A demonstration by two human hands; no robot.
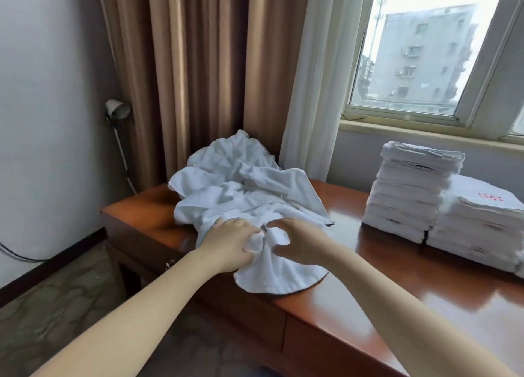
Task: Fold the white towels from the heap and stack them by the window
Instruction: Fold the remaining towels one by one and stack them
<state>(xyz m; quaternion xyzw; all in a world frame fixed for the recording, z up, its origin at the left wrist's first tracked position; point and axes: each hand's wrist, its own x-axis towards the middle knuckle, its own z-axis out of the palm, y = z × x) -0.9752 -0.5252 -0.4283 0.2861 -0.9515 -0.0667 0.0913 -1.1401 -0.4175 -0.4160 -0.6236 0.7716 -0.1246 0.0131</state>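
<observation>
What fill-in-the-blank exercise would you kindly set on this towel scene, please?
1. The left hand and right hand both grip one ____ towel.
2. Behind the heap hangs a brown ____.
3. The folded stacks stand below the ____.

Missing words: white; curtain; window.

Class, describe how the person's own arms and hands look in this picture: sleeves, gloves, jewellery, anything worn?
Nothing is worn. The left hand and right hand are bare, without gloves or visible rings. The left arm and right arm are uncovered up to the picture's edge: no sleeves, watch or bracelet.
</observation>
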